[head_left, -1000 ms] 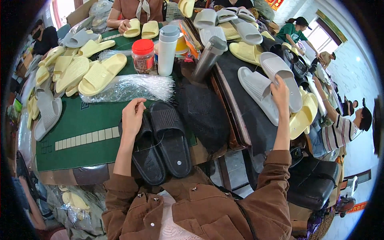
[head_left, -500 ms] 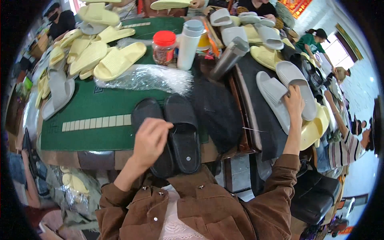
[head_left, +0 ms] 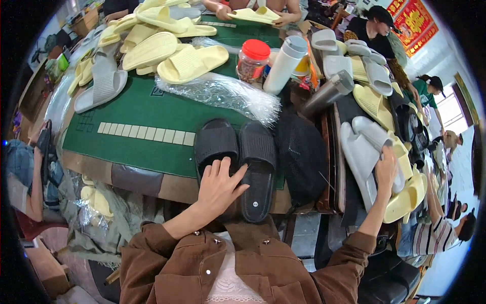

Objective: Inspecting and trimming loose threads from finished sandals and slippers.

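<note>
Head view. My left hand [head_left: 218,186] lay spread, fingers wide, flat on the pair of black ribbed foam slide sandals [head_left: 238,162], which sat side by side at the near edge of the green felt-topped table [head_left: 136,109], soles down and toes away from me; it pressed on them rather than gripping. My right hand [head_left: 386,169] reached out to the side and rested with fingers loosely extended on a pale grey foam slide sandal [head_left: 360,154] stacked among yellow ones; whether it had closed on it I could not tell. Beyond the black pair lay a crinkled clear plastic bag [head_left: 223,93] and a red-lidded clear jar [head_left: 251,60]. Judged from their look, the sandals were light, soft and slightly springy, not fragile, best taken by the strap or pinched at the heel edge.
</note>
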Available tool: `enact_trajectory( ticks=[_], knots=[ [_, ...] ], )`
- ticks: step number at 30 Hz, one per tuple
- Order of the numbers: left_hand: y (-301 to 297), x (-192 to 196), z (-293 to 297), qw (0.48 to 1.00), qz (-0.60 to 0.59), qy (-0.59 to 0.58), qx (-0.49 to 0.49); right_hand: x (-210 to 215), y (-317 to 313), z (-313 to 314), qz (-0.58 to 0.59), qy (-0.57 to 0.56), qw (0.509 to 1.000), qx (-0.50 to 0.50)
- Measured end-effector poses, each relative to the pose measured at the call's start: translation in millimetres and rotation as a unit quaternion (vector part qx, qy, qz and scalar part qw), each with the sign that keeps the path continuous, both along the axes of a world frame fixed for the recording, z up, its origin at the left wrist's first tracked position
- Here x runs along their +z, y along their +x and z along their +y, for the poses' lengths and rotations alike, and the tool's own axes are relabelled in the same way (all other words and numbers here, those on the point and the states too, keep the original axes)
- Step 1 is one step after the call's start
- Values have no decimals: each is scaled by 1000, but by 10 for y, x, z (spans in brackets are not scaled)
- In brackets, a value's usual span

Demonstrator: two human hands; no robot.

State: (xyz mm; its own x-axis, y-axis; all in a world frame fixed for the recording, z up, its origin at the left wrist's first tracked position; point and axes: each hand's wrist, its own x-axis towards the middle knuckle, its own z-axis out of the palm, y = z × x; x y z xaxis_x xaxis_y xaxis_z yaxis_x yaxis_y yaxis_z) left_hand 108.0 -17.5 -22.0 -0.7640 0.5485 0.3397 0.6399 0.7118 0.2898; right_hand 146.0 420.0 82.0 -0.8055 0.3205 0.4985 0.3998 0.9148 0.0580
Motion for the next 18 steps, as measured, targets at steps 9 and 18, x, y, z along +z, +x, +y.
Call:
enact_trajectory(
  ticks=[9,18],
  knots=[
    [-203,-34,-421,994,89,21,58,-167,111,-74,-4,-163,984,76],
    [-649,-13,-1915,933,172,-94,303,-260,179,-22,-26,-154,984,89]
  ],
)
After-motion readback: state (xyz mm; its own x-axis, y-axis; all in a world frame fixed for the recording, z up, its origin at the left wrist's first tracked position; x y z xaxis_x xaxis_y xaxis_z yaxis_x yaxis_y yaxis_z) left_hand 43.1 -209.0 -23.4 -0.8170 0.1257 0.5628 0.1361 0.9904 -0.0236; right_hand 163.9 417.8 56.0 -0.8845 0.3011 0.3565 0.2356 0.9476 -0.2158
